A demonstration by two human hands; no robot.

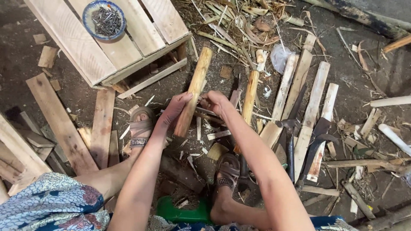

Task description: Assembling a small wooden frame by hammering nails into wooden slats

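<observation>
My left hand [174, 110] lies flat against the left side of a round bamboo length [195, 87] that stands tilted on the ground, its top end pointing up toward the wooden crate. My right hand [216, 102] grips the same bamboo from the right, fingers curled; what else it holds is hidden. A second bamboo piece [249, 96] lies just right of my right hand. My sandalled feet [141, 128] [227, 171] rest on either side below the bamboo.
A slatted wooden crate [81, 47] at upper left carries a blue-rimmed bowl of nails [104, 19]. Split wood strips [314, 96], a hammer [291, 132] and a curved blade [317, 145] lie to the right. Planks [60, 122] and shavings litter the dirt floor.
</observation>
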